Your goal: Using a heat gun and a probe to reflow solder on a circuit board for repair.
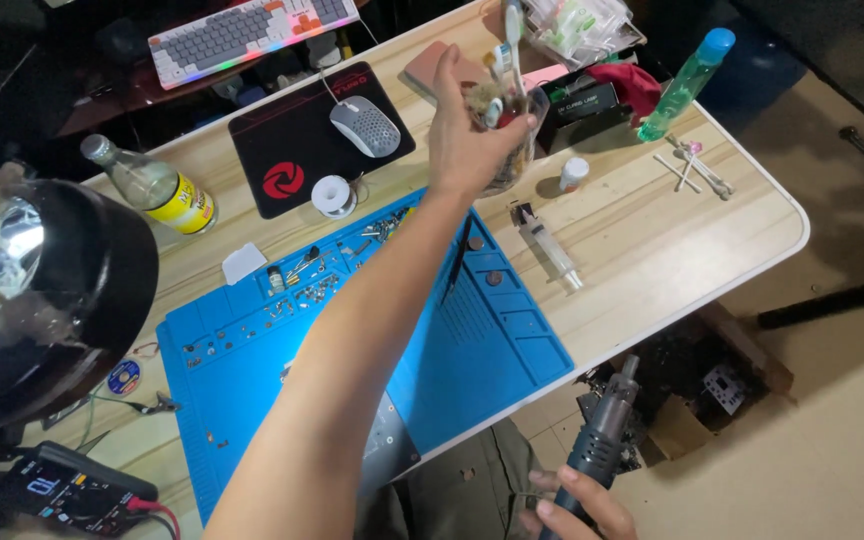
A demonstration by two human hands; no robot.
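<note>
My left hand (462, 140) reaches across the table and grips a clear cup (520, 150) at the far side. The cup holds a toothbrush (514, 30) and other small tools. My left forearm lies over the blue work mat (492, 350), which carries several screws and small parts. Below the table's near edge, my right hand (582, 505) holds the handle of a dark hot air gun (607, 420), nozzle pointing up. A syringe (549, 248) rests on the wood just right of the mat.
A mouse (365, 125) sits on a black pad beside a solder spool (333, 195). A keyboard (252, 30) is at the back, a glass bottle (152, 185) at left, a green bottle (685, 85) at right. A black lamp head (42, 290) and a multimeter (62, 490) are near left.
</note>
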